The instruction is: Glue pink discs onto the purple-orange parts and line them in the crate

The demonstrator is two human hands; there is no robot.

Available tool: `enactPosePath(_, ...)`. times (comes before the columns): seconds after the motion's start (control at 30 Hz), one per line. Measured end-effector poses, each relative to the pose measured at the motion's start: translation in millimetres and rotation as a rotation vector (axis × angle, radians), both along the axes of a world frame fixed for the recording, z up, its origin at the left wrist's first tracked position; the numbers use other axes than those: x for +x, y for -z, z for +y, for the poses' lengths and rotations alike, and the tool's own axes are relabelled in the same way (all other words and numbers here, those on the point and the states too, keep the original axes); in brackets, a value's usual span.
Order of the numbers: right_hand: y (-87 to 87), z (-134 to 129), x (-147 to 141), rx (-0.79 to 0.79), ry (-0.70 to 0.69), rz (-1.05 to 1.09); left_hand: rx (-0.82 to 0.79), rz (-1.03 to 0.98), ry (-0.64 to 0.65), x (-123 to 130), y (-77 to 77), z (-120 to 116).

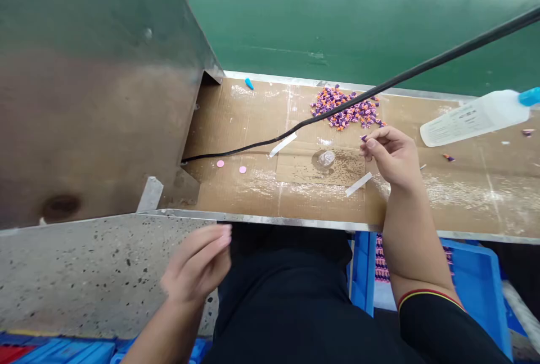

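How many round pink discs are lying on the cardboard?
2: one pink disc nearer the metal box, the other pink disc just right of the first in the picture. Others could be hidden under the pile of small purple-and-orange pieces.

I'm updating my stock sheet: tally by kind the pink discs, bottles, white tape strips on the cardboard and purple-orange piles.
Pink discs: 2
Bottle: 1
White tape strips: 2
Purple-orange pile: 1 (not counted piece by piece)
Total: 6
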State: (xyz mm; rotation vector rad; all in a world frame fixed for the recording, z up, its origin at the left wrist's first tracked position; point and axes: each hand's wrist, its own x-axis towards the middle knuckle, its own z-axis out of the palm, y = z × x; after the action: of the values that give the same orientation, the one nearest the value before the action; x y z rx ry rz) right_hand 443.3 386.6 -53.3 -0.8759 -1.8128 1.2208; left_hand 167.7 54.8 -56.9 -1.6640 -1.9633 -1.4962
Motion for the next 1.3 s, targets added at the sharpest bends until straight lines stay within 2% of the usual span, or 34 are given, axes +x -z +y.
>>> enactPosePath(0.07, 0.3, -1, -2, 0.018, 0.019, -0.005, 0.071, 0.023, 0.105, 16, 10.2, 17)
enactPosePath(0.1, 0.8, -2, -3, 0.024, 0.032, -0.012, 0.092, -0.029, 0.135, 25, 14.5, 30)
enactPosePath(0.23, 1.7, -3, -6, 0.062, 0.042, -0.098, 0.123, -0.375, 0.256, 53, 25.2, 82)
enactPosePath(0.33, -1.3, -6, -6, 0.097, 0.01, -0.159, 0.086, -0.665, 0.345, 64, 30.3, 105)
enactPosePath(0.43, -6.3, -11, -5, 0.101, -0.024, -0.214, -0.002, -0.967, 0.359, 68, 35.5, 112)
enactPosePath(0.5, -9.1, -15, -5, 0.104, -0.036, -0.242, -0.023, -1.087, 0.344, 69, 37.6, 113)
enactPosePath(0.77, -9.6, -24, -8, 0.126, 0.008, -0.277, -0.109, -1.197, 0.369, 65, 32.3, 108)
enactPosePath(0.83, -8.2, -23, 4, 0.156, 0.074, -0.319, -0.11, -1.204, 0.371, 65, 30.2, 106)
enactPosePath(0.9, -5.8, -21, 24, 0.196, 0.196, -0.37, -0.107, -1.194, 0.365, 64, 28.5, 105)
enactPosePath(1.13, 5.9, -16, 119, 0.219, 0.706, -0.564, -0.131, -1.092, 0.308, 61, 33.1, 104)
enactPosePath(1.3, 12.6, -4, 152, 0.157, 0.917, -0.645, -0.194, -1.039, 0.327, 58, 35.8, 105)
